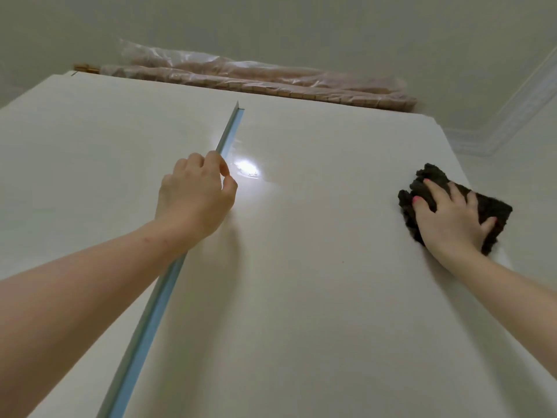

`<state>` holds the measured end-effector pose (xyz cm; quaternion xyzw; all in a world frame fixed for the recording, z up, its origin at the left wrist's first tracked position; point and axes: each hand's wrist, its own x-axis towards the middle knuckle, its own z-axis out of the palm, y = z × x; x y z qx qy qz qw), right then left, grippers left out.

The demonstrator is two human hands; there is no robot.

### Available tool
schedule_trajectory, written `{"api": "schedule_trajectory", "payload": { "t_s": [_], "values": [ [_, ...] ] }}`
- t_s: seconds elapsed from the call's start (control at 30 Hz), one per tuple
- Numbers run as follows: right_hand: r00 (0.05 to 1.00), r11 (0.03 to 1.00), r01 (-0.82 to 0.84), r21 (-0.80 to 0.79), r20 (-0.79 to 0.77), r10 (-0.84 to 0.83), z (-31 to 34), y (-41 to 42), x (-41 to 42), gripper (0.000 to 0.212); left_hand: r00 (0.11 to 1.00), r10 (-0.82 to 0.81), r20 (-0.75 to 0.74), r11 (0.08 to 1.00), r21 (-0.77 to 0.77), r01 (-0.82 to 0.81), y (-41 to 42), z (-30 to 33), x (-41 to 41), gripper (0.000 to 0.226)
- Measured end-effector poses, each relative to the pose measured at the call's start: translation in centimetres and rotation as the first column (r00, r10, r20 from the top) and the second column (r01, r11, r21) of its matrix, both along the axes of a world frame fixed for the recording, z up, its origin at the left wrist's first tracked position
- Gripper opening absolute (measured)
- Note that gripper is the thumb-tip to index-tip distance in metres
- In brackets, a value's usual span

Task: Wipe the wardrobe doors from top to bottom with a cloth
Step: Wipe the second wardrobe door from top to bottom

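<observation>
The light is soft, even and a little dim, with a greenish-grey cast over the whole view; one bright glare spot [247,170] sits on the glossy wardrobe door [316,267], just right of the left hand [196,197], with a paler sheen spreading around it. Faint, blurred shadows lie on the door below both forearms and under the right hand [452,218]; focus is slightly soft throughout, and straight lines bow outward toward the edges from the wide lens.

Both arms raised, left hand [196,191] loosely curled, right hand [449,218] flat with fingers spread.
</observation>
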<state>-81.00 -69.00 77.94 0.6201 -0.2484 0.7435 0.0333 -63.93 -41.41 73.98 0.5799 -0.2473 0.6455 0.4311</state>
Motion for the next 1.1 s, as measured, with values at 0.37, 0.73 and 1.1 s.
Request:
{"api": "schedule_trajectory", "payload": {
  "t_s": [0.37,0.73,1.1],
  "values": [
    [0.976,0.973,-0.095,-0.208,-0.213,0.05,-1.5,14.4,11.6,0.047,1.0,0.027,-0.002,0.982,0.185,-0.026,5.9,-3.6,1.8,0.026],
    [0.875,0.92,-0.117,-0.374,-0.477,-0.083,-3.1,21.1,16.2,0.048,0.999,-0.032,0.016,0.974,0.224,0.027,6.6,-5.4,4.2,0.028],
    [0.859,0.899,-0.098,-0.427,-0.492,-0.14,-8.0,18.5,13.7,0.053,0.98,-0.199,0.006,0.954,0.231,0.192,2.4,-7.4,1.4,0.033]
  ]
}}
